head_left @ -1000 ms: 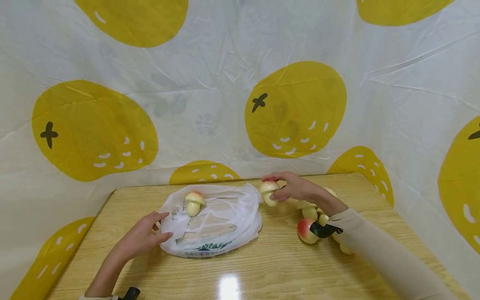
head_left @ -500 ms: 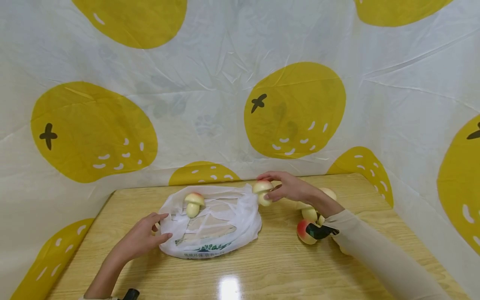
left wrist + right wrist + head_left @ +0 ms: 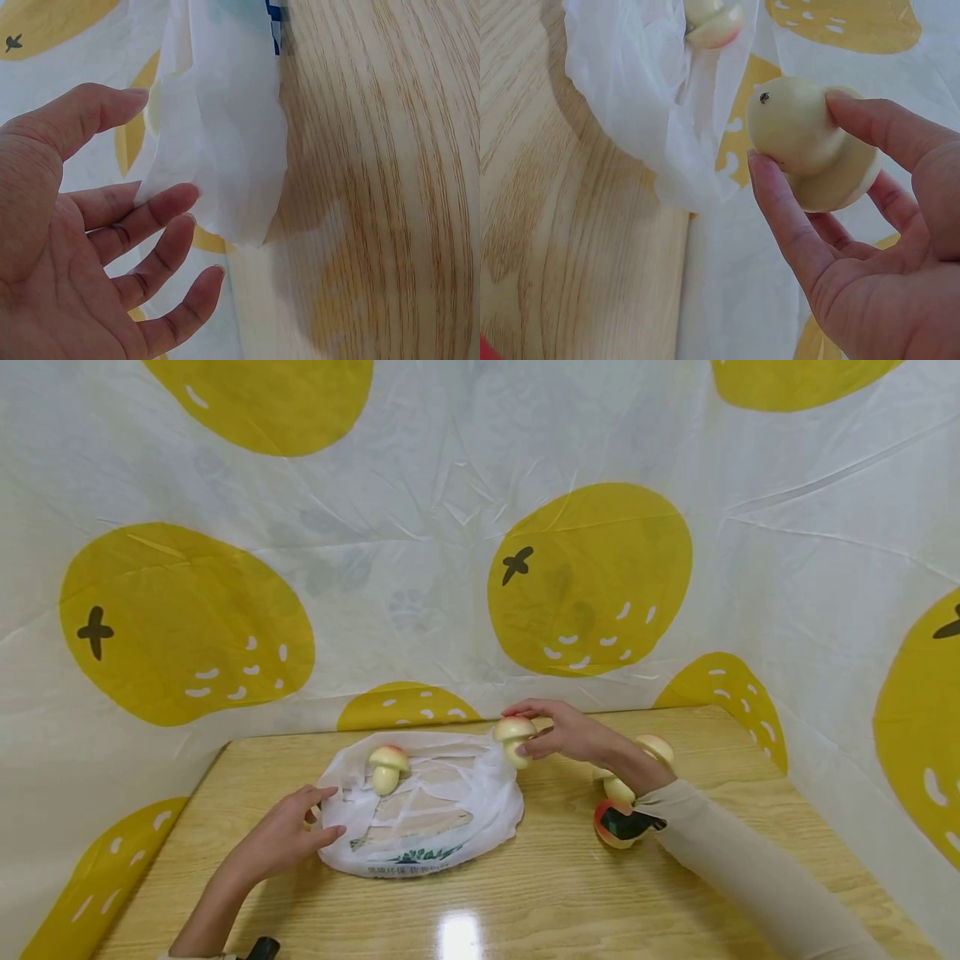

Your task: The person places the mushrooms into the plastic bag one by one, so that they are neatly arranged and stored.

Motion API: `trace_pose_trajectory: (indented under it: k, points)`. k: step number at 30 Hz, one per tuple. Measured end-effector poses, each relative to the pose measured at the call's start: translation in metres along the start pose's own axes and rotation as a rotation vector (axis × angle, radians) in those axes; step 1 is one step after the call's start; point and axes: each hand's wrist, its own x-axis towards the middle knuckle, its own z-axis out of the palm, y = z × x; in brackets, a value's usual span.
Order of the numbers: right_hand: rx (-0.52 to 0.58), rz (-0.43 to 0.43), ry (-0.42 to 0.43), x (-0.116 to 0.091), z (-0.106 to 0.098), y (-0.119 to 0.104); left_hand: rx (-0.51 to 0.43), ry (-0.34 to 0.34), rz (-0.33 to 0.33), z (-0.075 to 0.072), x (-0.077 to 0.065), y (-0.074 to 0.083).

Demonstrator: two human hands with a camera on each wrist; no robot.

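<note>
My right hand (image 3: 564, 732) holds a toy mushroom (image 3: 514, 735), pale yellow with a reddish cap, at the right rim of a white plastic bag (image 3: 420, 853). In the right wrist view, thumb and fingers pinch the stem of this mushroom (image 3: 791, 124). Another toy mushroom (image 3: 387, 768) lies inside the spread bag, toward its left back. My left hand (image 3: 281, 835) is at the bag's left edge, thumb and fingers apart and loosely bent. The left wrist view has its fingertips against or very near the plastic (image 3: 225, 142); firm contact is hard to tell.
More toy mushrooms (image 3: 618, 789) are grouped on the wooden table (image 3: 555, 893) at the right, partly hidden by my right forearm and sleeve. One red cap (image 3: 603, 831) shows beside the dark wrist strap. A fruit-printed cloth (image 3: 420, 610) hangs behind the table.
My right hand has moved left with the toy mushroom, from beside the bag to its right rim. The left hand and the mushroom in the bag have stayed in place.
</note>
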Motion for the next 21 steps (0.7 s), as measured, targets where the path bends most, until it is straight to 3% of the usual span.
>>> trace_pose_trajectory:
  k: [21]
  points:
    - [0.000, 0.042, 0.019, 0.031, 0.029, -0.008, 0.027, 0.009, 0.002, 0.001, 0.001, 0.000]
